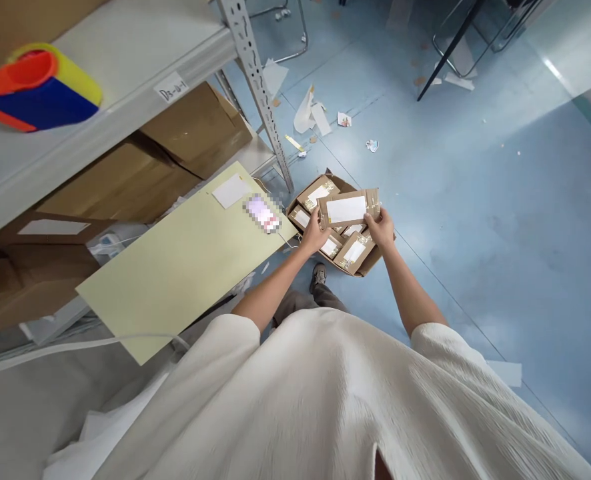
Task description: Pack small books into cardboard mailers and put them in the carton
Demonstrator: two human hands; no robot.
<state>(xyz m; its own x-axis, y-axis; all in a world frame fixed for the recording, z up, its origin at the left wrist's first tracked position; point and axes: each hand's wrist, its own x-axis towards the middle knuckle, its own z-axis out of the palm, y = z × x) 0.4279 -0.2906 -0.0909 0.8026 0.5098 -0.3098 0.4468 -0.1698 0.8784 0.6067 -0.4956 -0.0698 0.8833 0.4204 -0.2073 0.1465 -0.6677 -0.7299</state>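
blue floor (pixel 475 220) lies at three o'clock, counter (pixel 185 267) at nine; left fingers (pixel 317 217) and right fingers (pixel 372 221) pinch a labelled package (pixel 346 210) over an open carton (pixel 371 262).

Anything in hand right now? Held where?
Yes: a small cardboard parcel with a white label. The left hand grips its left end near the lower corner, the right hand its lower right corner.
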